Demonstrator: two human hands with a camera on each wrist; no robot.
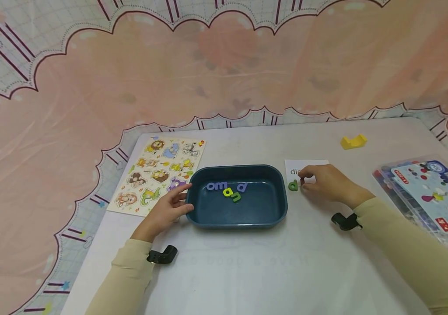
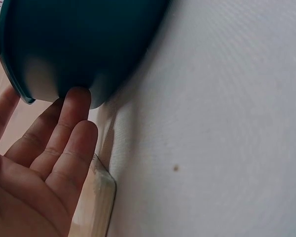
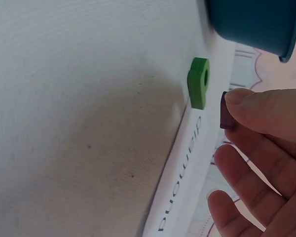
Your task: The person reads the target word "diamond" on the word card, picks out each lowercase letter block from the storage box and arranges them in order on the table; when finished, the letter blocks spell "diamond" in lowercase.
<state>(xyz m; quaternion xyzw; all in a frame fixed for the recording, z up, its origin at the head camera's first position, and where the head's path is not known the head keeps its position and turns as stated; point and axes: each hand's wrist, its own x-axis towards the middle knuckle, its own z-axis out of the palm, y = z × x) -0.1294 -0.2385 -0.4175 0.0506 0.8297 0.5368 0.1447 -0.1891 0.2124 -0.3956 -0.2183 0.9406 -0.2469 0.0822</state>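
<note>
While my left hand (image 1: 165,212) rests loose fingers against the left edge of the tray (image 1: 255,213), presumably steadying it, my right hand (image 1: 328,186) pinches a dark piece (image 3: 226,112), seen edge-on, perhaps a letter, beside the green d (image 1: 292,186) at the lower left corner of the card (image 1: 306,163).

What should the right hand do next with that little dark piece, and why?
Probably lower the small dark piece beside the green d, on the side away from the tray: the right hand pinches it close by, and the card reads "diamond", so an i, which its slim shape suggests, would follow.
</note>
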